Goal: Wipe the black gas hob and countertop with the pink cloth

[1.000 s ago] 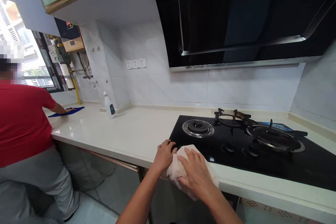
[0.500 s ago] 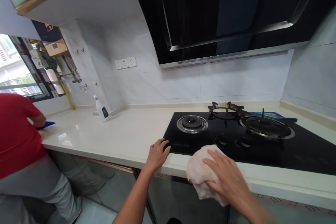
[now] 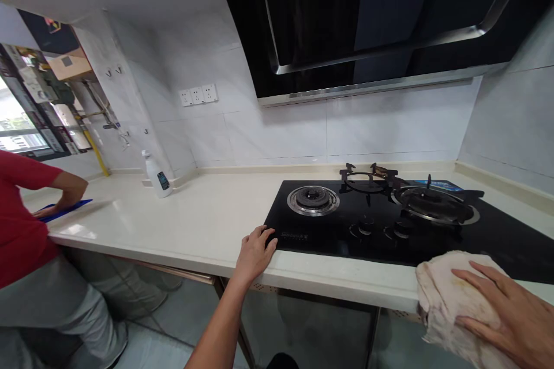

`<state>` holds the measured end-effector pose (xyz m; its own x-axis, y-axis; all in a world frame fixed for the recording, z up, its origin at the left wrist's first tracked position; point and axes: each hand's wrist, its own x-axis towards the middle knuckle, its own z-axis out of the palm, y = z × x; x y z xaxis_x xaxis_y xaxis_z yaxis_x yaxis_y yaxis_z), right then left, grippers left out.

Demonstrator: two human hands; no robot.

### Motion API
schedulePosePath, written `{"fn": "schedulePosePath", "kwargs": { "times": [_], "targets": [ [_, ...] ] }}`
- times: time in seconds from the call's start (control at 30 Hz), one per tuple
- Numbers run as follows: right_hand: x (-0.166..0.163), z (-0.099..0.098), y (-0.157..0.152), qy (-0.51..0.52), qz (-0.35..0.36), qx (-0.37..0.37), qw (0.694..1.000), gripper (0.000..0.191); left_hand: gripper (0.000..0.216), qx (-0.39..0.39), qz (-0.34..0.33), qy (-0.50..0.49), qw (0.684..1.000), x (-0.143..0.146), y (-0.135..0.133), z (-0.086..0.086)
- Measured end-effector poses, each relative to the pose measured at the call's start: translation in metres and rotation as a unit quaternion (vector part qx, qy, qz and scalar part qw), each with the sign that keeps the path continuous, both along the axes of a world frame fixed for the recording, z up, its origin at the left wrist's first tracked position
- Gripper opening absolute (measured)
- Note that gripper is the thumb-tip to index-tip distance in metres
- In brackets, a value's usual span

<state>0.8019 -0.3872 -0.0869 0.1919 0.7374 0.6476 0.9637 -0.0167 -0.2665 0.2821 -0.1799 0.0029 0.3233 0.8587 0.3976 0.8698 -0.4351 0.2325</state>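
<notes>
Head view: right hand point(image 3: 497, 314), fingers spread flat, presses on a crumpled off-white cloth point(image 3: 450, 305), which lies under palm and fingers at the front edge of the pale countertop point(image 3: 346, 282). Left hand point(image 3: 255, 253), fingers loosely curled, rests empty beside a black glass gas hob point(image 3: 381, 242).

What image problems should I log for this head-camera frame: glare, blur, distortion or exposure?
Head view: wide-angle distortion bows the range hood and wall lines; the window is overexposed; soft glare lies on the countertop; the right hand and cloth are cut off by the frame's lower right corner, with no strong blur.
</notes>
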Motion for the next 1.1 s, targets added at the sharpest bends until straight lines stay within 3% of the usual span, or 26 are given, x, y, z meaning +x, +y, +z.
{"fn": "schedulePosePath", "kwargs": {
  "times": [0.13, 0.43, 0.57, 0.73, 1.0, 1.1],
  "targets": [
    [-0.048, 0.012, 0.019, -0.027, 0.018, -0.025, 0.999, 0.067, 0.035, 0.007, -0.003, -0.005, 1.000, 0.004, -0.004, 0.001],
    [-0.257, 0.069, 0.096, -0.052, 0.253, -0.121, 0.959, 0.046, 0.034, 0.004, 0.000, -0.007, 1.000, 0.002, -0.002, 0.000],
    [-0.293, 0.095, 0.122, -0.018, 0.328, -0.163, 0.930, 0.033, 0.035, -0.002, 0.000, -0.006, 1.000, 0.002, -0.003, 0.002],
    [-0.266, 0.105, 0.135, 0.023, 0.318, -0.177, 0.931, 0.030, 0.035, 0.000, 0.000, -0.006, 1.000, 0.001, -0.003, 0.000],
    [-0.137, 0.062, 0.097, 0.066, 0.152, -0.134, 0.977, 0.043, 0.036, -0.004, -0.008, -0.025, 1.000, 0.001, -0.004, 0.002],
    [-0.110, 0.056, 0.082, 0.063, 0.116, -0.125, 0.983, 0.046, 0.036, -0.006, -0.007, -0.027, 1.000, 0.002, -0.005, 0.002]
  ]
}}
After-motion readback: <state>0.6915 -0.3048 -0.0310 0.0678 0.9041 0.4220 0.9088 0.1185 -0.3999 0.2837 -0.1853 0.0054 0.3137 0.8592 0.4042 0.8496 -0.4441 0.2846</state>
